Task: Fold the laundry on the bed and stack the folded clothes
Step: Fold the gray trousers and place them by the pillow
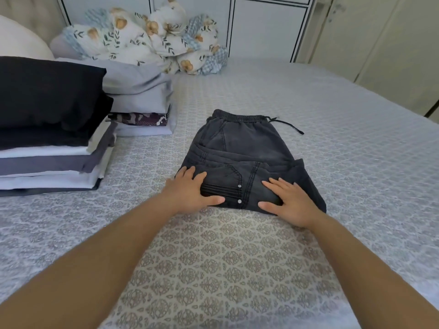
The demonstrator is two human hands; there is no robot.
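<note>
A pair of dark grey denim trousers (244,148) lies folded on the patterned bedspread (213,257), waistband and drawstring at the far end. My left hand (190,191) rests flat on the near left corner of the fold, fingers straight, thumb along the near edge. My right hand (287,198) presses flat on the near right part, fingers spread. To the left stands a stack of folded clothes (47,148) in black, white and grey. Behind it lies a second pile of folded grey and patterned pieces (140,100).
A crumpled floral blanket (152,39) lies at the head of the bed by a white cupboard front (261,24). A pale pillow (19,39) sits at the far left. The bed's right edge (403,110) runs beside cream wardrobe doors.
</note>
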